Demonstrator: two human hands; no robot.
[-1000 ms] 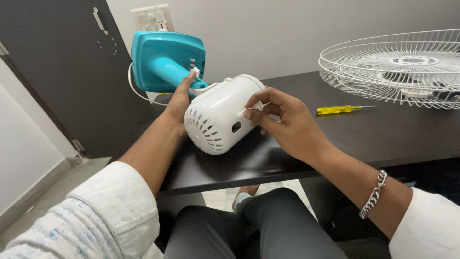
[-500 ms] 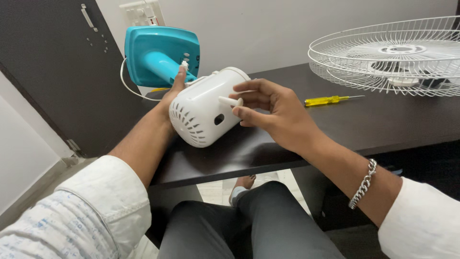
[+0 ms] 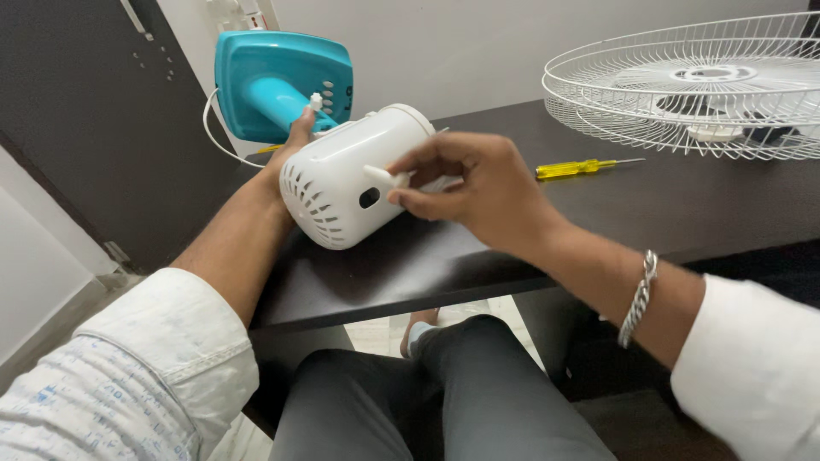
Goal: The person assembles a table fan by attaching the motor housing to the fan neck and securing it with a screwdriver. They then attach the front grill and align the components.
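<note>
I am seeing my left hand [image 3: 286, 154] bracing the far side of a white fan motor housing [image 3: 346, 183] lying on the dark table [image 3: 683, 213], my right hand [image 3: 474, 192] pinching a small white knob [image 3: 380, 176] above the housing's side hole, teal fan base [image 3: 282, 85] behind, yellow screwdriver [image 3: 576, 168] and white wire grille [image 3: 692, 85] lying to the right.

We see open table [image 3: 683, 213] right of the housing [image 3: 342, 183]; only the screwdriver [image 3: 576, 168] and grille [image 3: 692, 85] crowd its back. The base [image 3: 278, 81] blocks the left.

motor housing [image 3: 342, 183] lies on the table [image 3: 683, 213]; screwdriver [image 3: 574, 169] to its right, grille [image 3: 692, 85] behind that.
</note>
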